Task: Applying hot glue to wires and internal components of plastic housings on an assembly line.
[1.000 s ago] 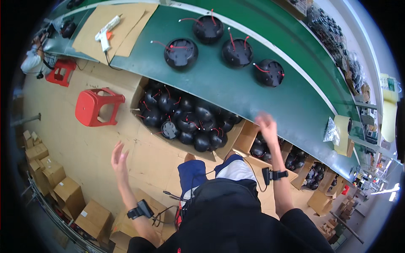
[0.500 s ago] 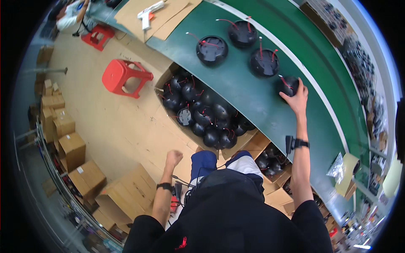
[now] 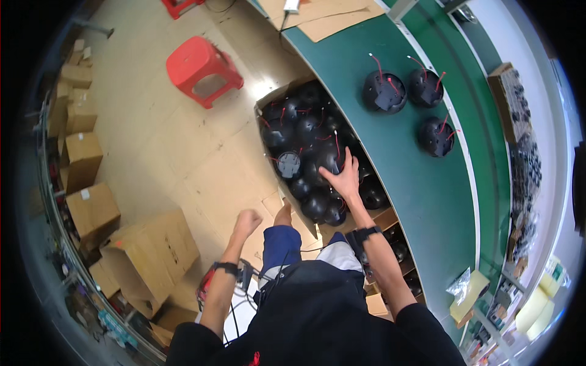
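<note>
My right hand (image 3: pixel 344 178) is over the carton, its thumb and fingers spread around a round black plastic shell (image 3: pixel 329 157) with a thin red wire and white plug. Under and around it, the open carton (image 3: pixel 261 131) is full of similar black shells with red wires; one shows a grey inner face (image 3: pixel 289 165). My left hand (image 3: pixel 246 223) is curled into a fist above the floor, left of my knees, and nothing shows in it. On the green table stand three more black shells (image 3: pixel 384 93), open side up, red wires rising from them.
The green table (image 3: pixel 421 213) runs along my right, with brown cardboard (image 3: pixel 329 21) at its far end and a silvery plastic bag (image 3: pixel 459 285) nearer me. A red stool (image 3: pixel 204 70) is on the floor beyond the carton. Several cardboard boxes (image 3: pixel 152 256) line the left.
My right hand has brought the shell from the table down to the carton at its left. The view has turned, and my left hand stays closed near my knees.
</note>
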`<state>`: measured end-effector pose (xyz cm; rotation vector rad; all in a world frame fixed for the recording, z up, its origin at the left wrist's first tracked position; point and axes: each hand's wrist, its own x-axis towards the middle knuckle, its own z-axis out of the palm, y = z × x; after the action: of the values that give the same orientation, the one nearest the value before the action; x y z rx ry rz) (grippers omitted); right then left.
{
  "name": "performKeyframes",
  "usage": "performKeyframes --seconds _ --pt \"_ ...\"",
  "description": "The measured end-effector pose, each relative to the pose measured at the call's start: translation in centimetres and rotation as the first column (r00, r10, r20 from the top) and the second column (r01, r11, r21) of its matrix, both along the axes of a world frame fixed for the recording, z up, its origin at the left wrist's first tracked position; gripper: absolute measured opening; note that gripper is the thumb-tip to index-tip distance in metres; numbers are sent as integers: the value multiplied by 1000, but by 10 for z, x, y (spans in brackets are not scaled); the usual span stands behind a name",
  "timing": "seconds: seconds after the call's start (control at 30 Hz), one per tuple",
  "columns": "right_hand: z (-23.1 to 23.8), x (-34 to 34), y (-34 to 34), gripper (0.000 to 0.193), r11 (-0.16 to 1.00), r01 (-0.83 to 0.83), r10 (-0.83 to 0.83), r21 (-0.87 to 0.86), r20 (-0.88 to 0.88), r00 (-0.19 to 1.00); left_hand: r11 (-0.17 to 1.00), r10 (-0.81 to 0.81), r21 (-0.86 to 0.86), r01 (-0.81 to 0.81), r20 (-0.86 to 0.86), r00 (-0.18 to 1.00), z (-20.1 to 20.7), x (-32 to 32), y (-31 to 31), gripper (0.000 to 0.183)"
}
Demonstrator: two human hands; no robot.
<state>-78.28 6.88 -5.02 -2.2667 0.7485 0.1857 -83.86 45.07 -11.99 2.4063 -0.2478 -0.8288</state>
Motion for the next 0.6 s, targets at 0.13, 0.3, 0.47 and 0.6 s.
performKeyframes --seconds 0.13,0.3,0.47,0.6 --pt "21 34 -8 51 986 -149 158 -77 123 980 978 154 171 -116 -227 962 -11 -6 87 19" --pt "79 32 -110 33 732 196 166 -653 450 877 946 300 12 -323 -404 864 -30 13 126 11" --pt "68 62 -238 123 712 281 -344 -644 30 939 992 94 -44 -120 -379 921 -42 62 99 14" --pt "59 63 -269 110 693 244 -302 -678 33 953 988 20 -133 -75 -374 927 -36 99 55 17"
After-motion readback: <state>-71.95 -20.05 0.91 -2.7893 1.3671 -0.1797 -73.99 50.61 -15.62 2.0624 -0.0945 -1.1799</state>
